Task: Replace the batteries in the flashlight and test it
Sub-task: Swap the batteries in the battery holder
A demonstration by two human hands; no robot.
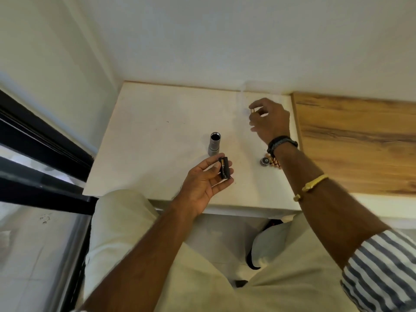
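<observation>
Flashlight body (215, 144) upright between left grip (203, 182) around battery holder (224, 168) and right grip (267, 119) pinching battery (252, 109).

Left hand: my left hand (203, 184) is palm up over the near edge of the white table (144, 136), at about 6 o'clock from the flashlight body.
Battery holder: my fingers grip a black battery holder (225, 168) with one battery showing in it.
Flashlight body: the silver flashlight body (215, 144) stands upright on the table, open end up, just beyond my left hand.
Right hand: my right hand (269, 120) is raised at about 2 o'clock from the flashlight body, pinching a small gold-tipped battery (252, 109) between thumb and fingertips.
End cap: a round cap (264, 161) lies at about 4 o'clock from the flashlight body, beside some loose batteries (276, 163) partly hidden under my right wrist.
Wrist: dark bands (281, 143) circle my right wrist.
</observation>
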